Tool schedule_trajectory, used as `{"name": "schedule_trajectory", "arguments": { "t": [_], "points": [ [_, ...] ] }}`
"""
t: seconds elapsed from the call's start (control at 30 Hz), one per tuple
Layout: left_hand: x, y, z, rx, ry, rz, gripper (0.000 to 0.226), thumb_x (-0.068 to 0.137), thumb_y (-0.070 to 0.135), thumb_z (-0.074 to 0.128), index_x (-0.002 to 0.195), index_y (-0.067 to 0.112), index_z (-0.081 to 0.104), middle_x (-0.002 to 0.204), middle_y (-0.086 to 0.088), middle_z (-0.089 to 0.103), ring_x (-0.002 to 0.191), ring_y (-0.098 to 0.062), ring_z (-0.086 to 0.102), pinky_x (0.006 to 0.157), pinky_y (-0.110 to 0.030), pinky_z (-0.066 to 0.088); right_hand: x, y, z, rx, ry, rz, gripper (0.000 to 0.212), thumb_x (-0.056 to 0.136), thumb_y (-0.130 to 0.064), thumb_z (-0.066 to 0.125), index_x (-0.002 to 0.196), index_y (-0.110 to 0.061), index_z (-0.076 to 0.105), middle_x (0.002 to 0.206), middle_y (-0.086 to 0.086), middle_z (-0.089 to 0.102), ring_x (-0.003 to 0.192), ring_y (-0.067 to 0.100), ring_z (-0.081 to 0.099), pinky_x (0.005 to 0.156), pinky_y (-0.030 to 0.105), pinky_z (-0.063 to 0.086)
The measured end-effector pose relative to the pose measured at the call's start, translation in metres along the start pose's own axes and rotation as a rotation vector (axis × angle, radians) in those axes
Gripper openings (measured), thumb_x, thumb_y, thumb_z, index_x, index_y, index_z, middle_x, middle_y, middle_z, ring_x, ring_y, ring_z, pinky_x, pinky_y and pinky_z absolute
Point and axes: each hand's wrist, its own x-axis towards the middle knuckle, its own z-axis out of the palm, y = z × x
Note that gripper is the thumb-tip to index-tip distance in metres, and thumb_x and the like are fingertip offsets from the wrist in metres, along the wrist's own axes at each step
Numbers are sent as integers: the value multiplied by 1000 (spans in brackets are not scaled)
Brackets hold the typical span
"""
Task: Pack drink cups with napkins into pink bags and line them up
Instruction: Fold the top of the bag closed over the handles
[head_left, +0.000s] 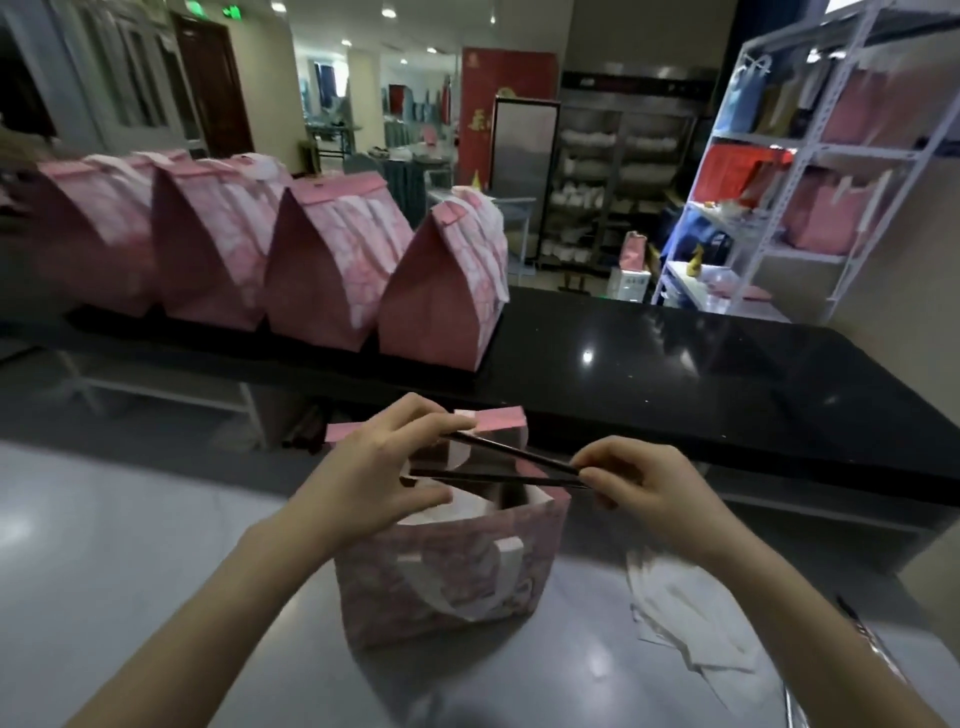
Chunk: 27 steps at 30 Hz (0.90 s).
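Above the pink bag (374, 587), left hand (374, 478) and right hand (649, 486) fingers (602, 457) pinch two dark sticks (514, 453).

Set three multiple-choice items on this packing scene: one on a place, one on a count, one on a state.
1. Where does the row of closed pink bags stand?
A. on the black counter
B. inside a cardboard box
C. on the floor

2. How many dark sticks do the left hand and right hand hold between them?
A. one
B. two
C. four

3. How is the top of the near bag?
A. folded shut
B. open
C. tied with string

Answers:
1 A: the closed pink bags stand side by side on the black counter.
2 B: two thin dark sticks span the gap from one hand to the other.
3 B: the near bag gapes open below the hands, its flap upright.
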Motion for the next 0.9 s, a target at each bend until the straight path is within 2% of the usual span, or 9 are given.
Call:
{"name": "schedule_trajectory", "arguments": {
  "t": [0.07, 0.13, 0.27, 0.37, 0.5, 0.63, 0.7, 0.83, 0.9],
  "points": [
    [-11, -16, -11, 55, 54, -53, 54, 77, 12, 78, 127, 24, 61, 109, 7, 56, 91, -12, 61, 79, -36, 54, 17, -13, 18, 12, -42, -4, 15, 91, -17, 64, 93, -30, 70, 85, -6, 71, 77, 8, 67, 71, 24, 56],
    [-23, -33, -19, 84, 80, -89, 43, 82, 14, 75, 123, 23, 65, 102, 7, 60, 87, -11, 62, 78, -37, 54, 32, -23, 36, 5, -90, -5, 14, 91, -18, 64, 92, -30, 70, 82, -4, 70, 74, 7, 66, 69, 24, 56],
    [-43, -61, -26, 102, 67, -132, 29, 86, 20, 72, 115, 23, 71, 106, 7, 69, 93, -10, 64, 83, -33, 54, 56, -32, 62, -134, -140, -30, 17, 93, -18, 62, 95, -34, 66, 90, -14, 66, 80, -4, 61, 71, 14, 47],
    [-50, -71, -24, 115, 93, -152, 24, 87, 22, 70, 110, 19, 73, 97, 5, 71, 88, -12, 63, 79, -34, 54, 64, -36, 75, -284, -172, -60, 23, 95, -20, 57, 112, -34, 65, 102, -20, 61, 91, -5, 56, 76, 11, 43],
    [-51, -75, -20, 221, 142, -108, 22, 83, 24, 74, 105, 19, 76, 86, 7, 71, 73, -10, 49, 63, -26, 47, 68, -41, 89, -604, -207, -180, 37, 96, -35, 54, 133, -35, 53, 123, -16, 60, 115, 9, 47, 100, 29, 39],
    [-43, -68, -12, 249, 173, -63, 20, 80, 24, 77, 99, 18, 77, 79, 9, 70, 75, -17, 52, 62, -37, 52, 68, -43, 105, -594, -210, -207, 41, 91, -36, 62, 131, -37, 54, 119, -16, 61, 107, 4, 55, 91, 23, 48],
    [-41, -67, -7, 259, 163, -73, 21, 79, 28, 77, 99, 20, 77, 81, 10, 68, 82, -16, 51, 69, -39, 51, 70, -39, 109, -592, -224, -188, 33, 91, -30, 64, 123, -36, 61, 113, -15, 65, 101, 5, 59, 88, 26, 51],
    [-45, -74, -1, 212, 31, -205, 49, 74, 40, 75, 121, 28, 65, 113, 16, 61, 114, -11, 42, 99, -34, 41, 76, -24, 99, -633, -314, -88, 28, 89, -21, 64, 113, -33, 67, 106, -13, 70, 94, 6, 63, 84, 27, 53],
    [-46, -77, -2, 183, 34, -235, 54, 72, 39, 76, 123, 28, 63, 122, 18, 57, 125, -11, 38, 106, -34, 36, 79, -18, 98, -624, -329, -72, 29, 88, -18, 65, 113, -32, 68, 107, -12, 70, 95, 6, 64, 84, 27, 53]
  ]
}}
